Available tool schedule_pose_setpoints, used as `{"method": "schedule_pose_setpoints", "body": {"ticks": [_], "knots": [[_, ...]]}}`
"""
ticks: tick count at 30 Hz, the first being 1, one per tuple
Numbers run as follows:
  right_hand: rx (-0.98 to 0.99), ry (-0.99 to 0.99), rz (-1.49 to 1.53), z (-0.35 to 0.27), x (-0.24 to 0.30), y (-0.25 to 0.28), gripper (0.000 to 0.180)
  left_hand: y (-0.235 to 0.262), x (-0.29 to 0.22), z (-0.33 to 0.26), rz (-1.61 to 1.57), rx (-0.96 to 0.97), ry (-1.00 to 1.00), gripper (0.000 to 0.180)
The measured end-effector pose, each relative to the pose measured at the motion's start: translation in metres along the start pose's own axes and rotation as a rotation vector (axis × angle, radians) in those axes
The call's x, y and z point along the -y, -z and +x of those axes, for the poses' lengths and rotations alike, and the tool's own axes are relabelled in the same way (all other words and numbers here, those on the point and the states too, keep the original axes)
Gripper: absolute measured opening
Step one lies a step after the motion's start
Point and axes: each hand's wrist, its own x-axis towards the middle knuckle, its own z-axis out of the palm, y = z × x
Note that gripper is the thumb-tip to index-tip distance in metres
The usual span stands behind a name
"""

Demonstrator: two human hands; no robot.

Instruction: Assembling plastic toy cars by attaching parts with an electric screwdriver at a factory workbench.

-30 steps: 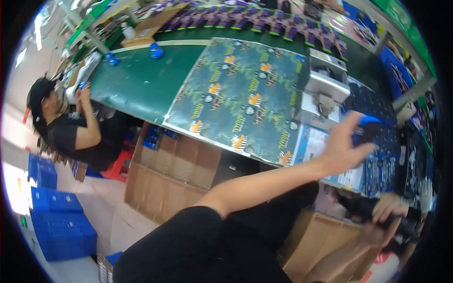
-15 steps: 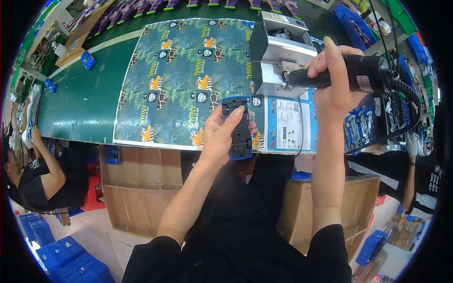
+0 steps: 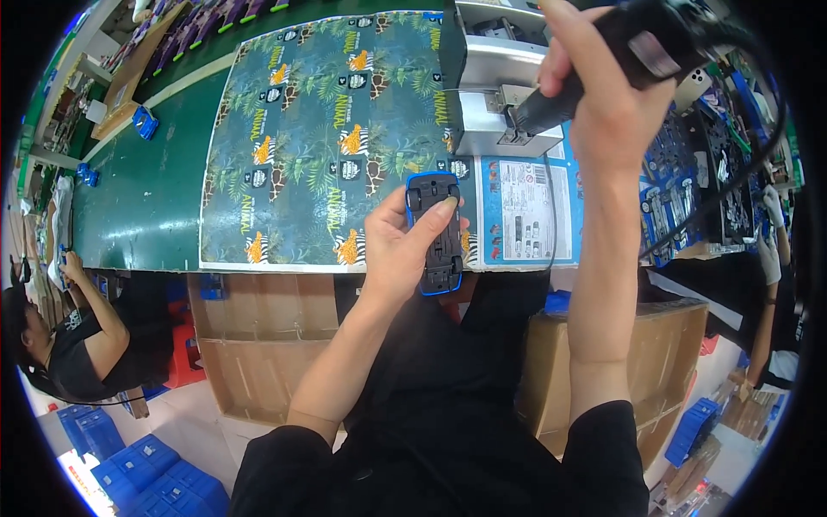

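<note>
Left hand (image 3: 394, 256) is clamping a toy car (image 3: 444, 252); right hand (image 3: 613, 108), an electric screwdriver (image 3: 642, 47), presumably collecting a screw; driving is requiring alignment next.

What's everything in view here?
Toy car: one, black-blue, centre
Power tool: one, black, upper right
Metal machine: one, silver, at tool's tip
Table: one, green, middle
Animal-print sheet: one, green, on table
Printed sheet: one, blue-white, right of it
Small pieces: two, blue, table's left
Parts: many, mostly blue, right
Long pieces: several, purple, top left
Boxes: two, brown, below table
Bins: several, blue, lower corners
Stool: one, red, left
Co-workers: at least two, dark clothes, both edges
Left hand: one, bare, on car
Right hand: one, bare, on tool
</note>
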Motion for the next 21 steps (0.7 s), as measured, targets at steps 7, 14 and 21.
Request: {"method": "schedule_pose_setpoints", "body": {"ticks": [7,14,21], "knots": [[0.126,-0.179,0.427,-0.023,0.008,0.036,0.016,0.003,0.008,0.004,0.111,0.050,-0.077,0.022],[0.220,0.024,0.578,-0.062,0.031,0.021,0.014,0.007,0.011,0.003,0.175,0.062,-0.117,0.021],[0.149,-0.031,0.602,-0.074,0.018,0.007,0.007,0.000,0.007,-0.001,0.119,0.057,-0.092,0.019]]}}
